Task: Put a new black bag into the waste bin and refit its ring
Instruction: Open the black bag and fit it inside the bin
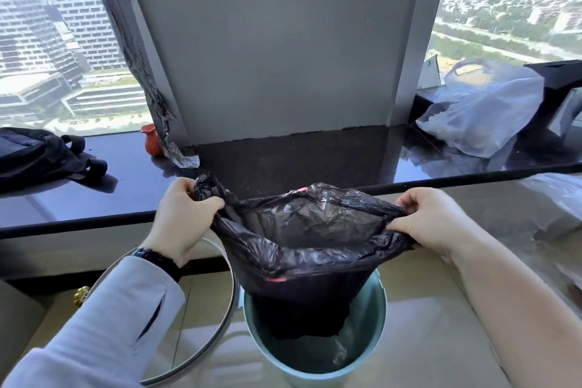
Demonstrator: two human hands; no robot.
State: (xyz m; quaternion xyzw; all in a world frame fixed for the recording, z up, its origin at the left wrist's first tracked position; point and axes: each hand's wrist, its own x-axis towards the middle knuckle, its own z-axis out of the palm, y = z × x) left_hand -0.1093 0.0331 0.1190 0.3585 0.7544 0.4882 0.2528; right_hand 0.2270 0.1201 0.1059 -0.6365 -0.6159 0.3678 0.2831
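A black plastic bag (302, 249) hangs with its mouth stretched wide between my two hands, above the waste bin. My left hand (181, 214) grips the bag's left rim, bunched in the fingers. My right hand (431, 217) pinches the right rim. The bag's lower end dips into the pale green metal bin (368, 334) that stands on the floor below. A thin metal ring (220, 324) hangs around my left forearm, beside the bin. A bit of pink shows at the bag's front and back edges.
A dark polished window sill (283, 164) runs across in front of me, under a grey pillar. A black backpack (41, 154) lies on it at left, a small red pot (152, 138) near the pillar, a translucent plastic bag (485, 113) and dark boxes (557, 88) at right.
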